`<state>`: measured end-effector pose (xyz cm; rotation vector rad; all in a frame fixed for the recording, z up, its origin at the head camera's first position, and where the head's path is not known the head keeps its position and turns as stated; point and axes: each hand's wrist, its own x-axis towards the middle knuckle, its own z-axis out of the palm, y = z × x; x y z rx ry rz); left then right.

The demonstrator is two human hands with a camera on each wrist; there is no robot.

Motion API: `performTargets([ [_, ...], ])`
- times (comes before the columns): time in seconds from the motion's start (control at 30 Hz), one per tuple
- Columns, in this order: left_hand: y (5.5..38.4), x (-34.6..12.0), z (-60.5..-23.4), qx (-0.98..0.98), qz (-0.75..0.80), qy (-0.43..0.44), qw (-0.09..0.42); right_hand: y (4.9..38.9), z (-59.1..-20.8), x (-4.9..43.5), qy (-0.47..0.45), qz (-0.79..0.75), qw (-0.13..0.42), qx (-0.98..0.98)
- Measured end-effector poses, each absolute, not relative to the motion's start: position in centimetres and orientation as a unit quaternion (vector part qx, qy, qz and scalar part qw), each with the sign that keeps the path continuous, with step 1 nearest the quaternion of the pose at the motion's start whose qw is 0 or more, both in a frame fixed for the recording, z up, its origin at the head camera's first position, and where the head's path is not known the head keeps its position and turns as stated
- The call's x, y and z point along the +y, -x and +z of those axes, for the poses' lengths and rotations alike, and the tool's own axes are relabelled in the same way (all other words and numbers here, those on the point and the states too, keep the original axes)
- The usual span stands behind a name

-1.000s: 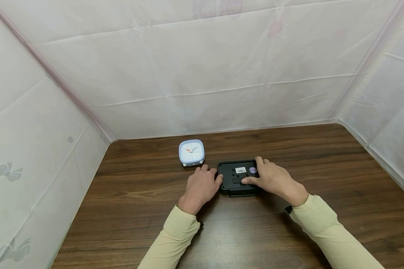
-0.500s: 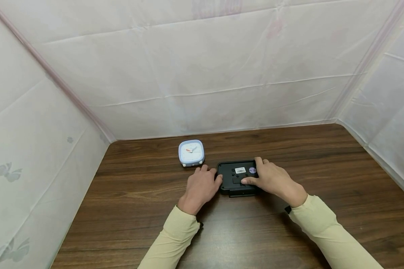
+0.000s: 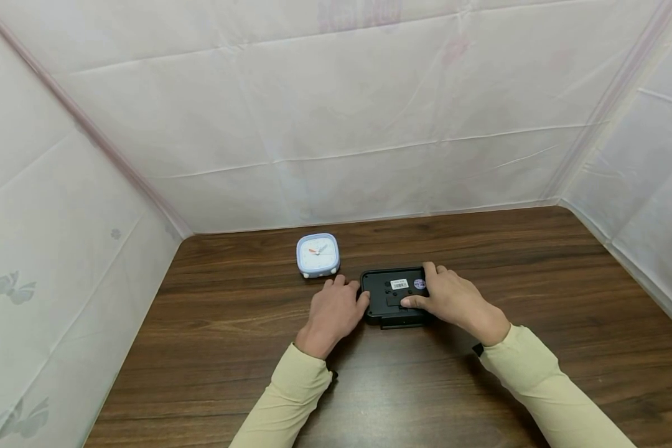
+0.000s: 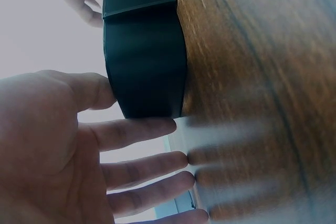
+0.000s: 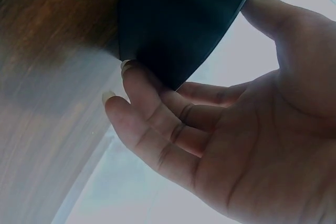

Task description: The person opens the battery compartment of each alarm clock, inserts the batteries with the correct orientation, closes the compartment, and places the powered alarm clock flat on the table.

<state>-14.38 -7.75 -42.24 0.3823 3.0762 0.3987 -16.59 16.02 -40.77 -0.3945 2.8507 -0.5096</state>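
A black box-shaped device (image 3: 382, 292) lies flat on the wooden table, a barcode label and a round purple sticker on its upturned side. My right hand (image 3: 460, 300) grips its right end, thumb on the upturned side and fingers over the far edge. In the right wrist view, curled fingers (image 5: 152, 106) meet the device's dark end (image 5: 178, 24). At the left end rests my left hand (image 3: 333, 311), thumb and index finger touching the device. Its fingers look fairly straight and spread in the left wrist view, beside the device's end wall (image 4: 144, 66).
A small blue-rimmed alarm clock (image 3: 318, 255) with a white dial sits just beyond my left fingertips. The dark wooden table (image 3: 229, 373) is bordered by pale sheeting (image 3: 341, 124) at the back and both sides.
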Motion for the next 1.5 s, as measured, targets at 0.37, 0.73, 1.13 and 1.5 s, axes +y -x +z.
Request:
performTargets([
  [0.37,14.3,-7.8,-42.3,0.984,0.128,-0.122,0.006,16.4,-40.7,15.7,0.137,-0.161,0.11,0.971],
  [0.73,14.3,-7.8,-42.3,0.985,0.126,-0.121,0.007,16.7,-40.7,16.0,0.134,-0.177,0.121,0.968],
  [1.13,14.4,-7.9,-42.3,0.984,0.132,-0.124,0.008,18.0,-41.2,17.5,0.153,-0.234,0.128,0.951],
  [1.5,14.4,-7.8,-42.3,0.983,0.138,-0.121,-0.002,18.3,-41.3,18.2,0.218,-0.245,0.07,0.942],
])
